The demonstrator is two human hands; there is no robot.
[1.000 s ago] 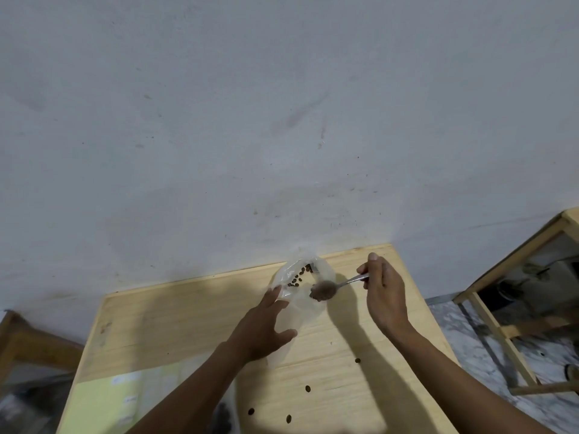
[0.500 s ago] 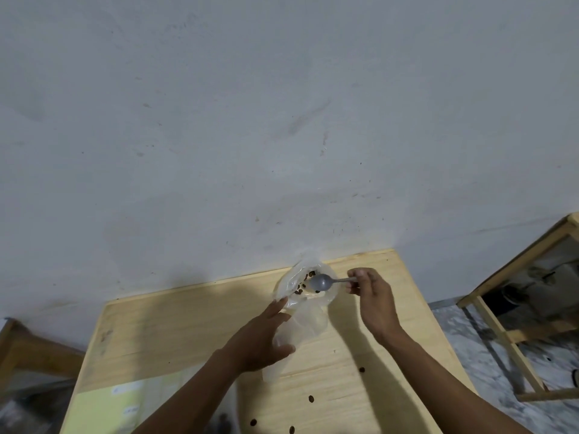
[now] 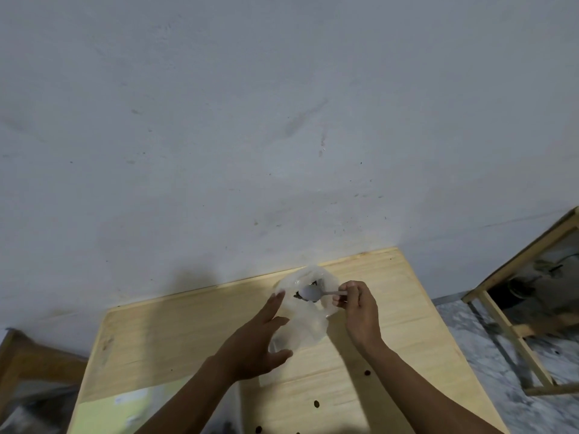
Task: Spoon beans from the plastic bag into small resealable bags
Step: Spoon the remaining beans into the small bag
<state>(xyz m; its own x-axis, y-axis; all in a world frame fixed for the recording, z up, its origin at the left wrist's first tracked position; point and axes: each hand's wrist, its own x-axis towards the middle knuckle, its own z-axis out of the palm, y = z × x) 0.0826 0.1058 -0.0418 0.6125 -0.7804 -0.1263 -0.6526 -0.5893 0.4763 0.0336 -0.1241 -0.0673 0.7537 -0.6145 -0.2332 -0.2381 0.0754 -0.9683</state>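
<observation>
the right hand point(image 3: 360, 311) has a pinching grip on the spoon point(image 3: 313, 293), its bowl in the mouth of the clear bag point(image 3: 305, 311) near the table's point(image 3: 175, 333) far edge. the left hand point(image 3: 257, 346), fingers spread, steadies the bag. loose beans point(image 3: 367, 373) dot the pale wood; a scuffed grey wall point(image 3: 282, 120) stands behind, a wooden frame point(image 3: 513, 324) at right.

I am finding no text that I can read. Pale labels are showing on the yellow-green sheet point(image 3: 103, 411) at my near left, but they are too blurred.
</observation>
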